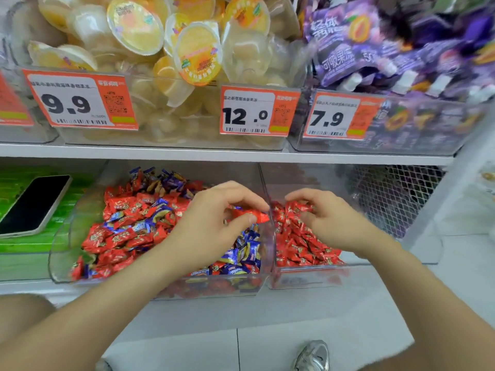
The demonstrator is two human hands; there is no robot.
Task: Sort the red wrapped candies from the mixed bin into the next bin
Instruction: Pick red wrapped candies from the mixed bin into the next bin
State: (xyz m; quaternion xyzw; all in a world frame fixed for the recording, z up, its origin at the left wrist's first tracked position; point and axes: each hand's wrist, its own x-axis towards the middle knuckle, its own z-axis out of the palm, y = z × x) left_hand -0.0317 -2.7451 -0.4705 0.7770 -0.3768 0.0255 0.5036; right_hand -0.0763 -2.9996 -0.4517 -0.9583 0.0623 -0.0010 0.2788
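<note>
Nearby, phone (34, 204) on green packs (53, 236); bin wall (263, 183) between; left hand (214, 218) pinching red candy (257, 215), right hand (329, 218) curled, grip unclear.

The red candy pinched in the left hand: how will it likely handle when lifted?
The red candy is probably light: the left hand holds it with just a fingertip pinch. Its glossy wrapper looks slippery, so it may slide. The wrapper's loose end likely flexes and crinkles rather than staying stiff.

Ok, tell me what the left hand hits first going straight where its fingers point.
Probably the clear wall between the bins: the red candy pinched by the left hand looks right at it, depth unclear.
</note>
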